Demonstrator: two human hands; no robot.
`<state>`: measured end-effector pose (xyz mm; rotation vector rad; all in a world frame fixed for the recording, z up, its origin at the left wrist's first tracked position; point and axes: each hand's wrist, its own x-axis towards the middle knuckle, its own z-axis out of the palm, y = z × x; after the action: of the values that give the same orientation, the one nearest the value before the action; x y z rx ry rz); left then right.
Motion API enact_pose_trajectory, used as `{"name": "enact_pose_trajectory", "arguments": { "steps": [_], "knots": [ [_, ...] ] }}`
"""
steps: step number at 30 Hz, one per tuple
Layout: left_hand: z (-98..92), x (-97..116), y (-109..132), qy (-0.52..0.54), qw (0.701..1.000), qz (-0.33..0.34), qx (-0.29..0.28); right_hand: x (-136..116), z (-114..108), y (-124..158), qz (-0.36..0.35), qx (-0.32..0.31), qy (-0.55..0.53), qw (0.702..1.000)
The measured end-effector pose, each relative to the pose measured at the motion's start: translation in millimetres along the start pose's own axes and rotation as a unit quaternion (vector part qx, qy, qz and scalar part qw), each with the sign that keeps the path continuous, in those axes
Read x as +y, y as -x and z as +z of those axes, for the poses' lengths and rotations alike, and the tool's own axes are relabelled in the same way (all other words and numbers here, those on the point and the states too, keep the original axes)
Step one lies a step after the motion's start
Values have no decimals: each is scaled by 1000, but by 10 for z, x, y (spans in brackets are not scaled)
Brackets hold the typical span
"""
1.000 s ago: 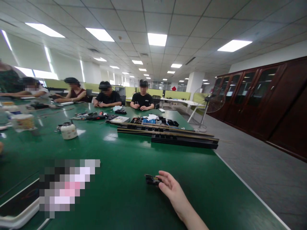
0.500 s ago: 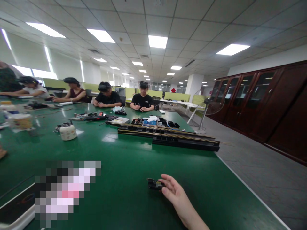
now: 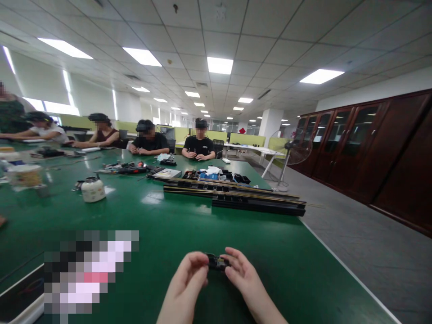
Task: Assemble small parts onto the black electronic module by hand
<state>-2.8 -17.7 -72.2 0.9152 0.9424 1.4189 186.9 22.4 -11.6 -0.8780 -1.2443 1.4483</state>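
A small black part (image 3: 218,262), with a yellowish patch on its right half, is held between my two hands above the near part of the green table. My left hand (image 3: 191,276) pinches its left end between thumb and fingers. On its right end are the thumb and fingers of my right hand (image 3: 241,268), with the upper fingers stretched a little beyond it. The part is too small and dark for me to tell its exact kind.
Long black rails with thin brass-coloured rods (image 3: 258,204) lie across the green table (image 3: 162,225). Beyond are tools (image 3: 128,168) and blue items. A white jar (image 3: 93,189) stands left, a blurred-out device (image 3: 91,274) nearer. Several people sit behind; a fan (image 3: 286,148) stands right.
My left hand has come in from below and taken hold of the part's left end. My right hand keeps its grip in nearly the same place.
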Motion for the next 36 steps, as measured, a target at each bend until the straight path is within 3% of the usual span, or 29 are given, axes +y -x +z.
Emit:
{"name": "enact_pose_trajectory", "arguments": {
  "steps": [3,5,8,13,20,29,36],
  "knots": [
    [419,480,-334,-15,993,-18,117,-6,-16,-9,-6,-7,5,1000],
    [629,627,-379,60,981,-109,151,-30,-10,-7,-12,-10,7,1000],
    [772,647,-271,194,953,-226,49,-77,27,6,-14,-24,14,1000],
    [732,581,-146,247,943,-224,-2,-120,87,30,-2,-33,45,998],
    [611,479,-175,150,974,-158,-55,-99,94,40,-15,-23,108,994],
    [577,409,-192,117,981,-108,-108,-69,86,23,-47,1,235,971],
    [522,322,-241,74,988,-90,-102,-96,87,27,-39,-13,233,972]
  ]
}}
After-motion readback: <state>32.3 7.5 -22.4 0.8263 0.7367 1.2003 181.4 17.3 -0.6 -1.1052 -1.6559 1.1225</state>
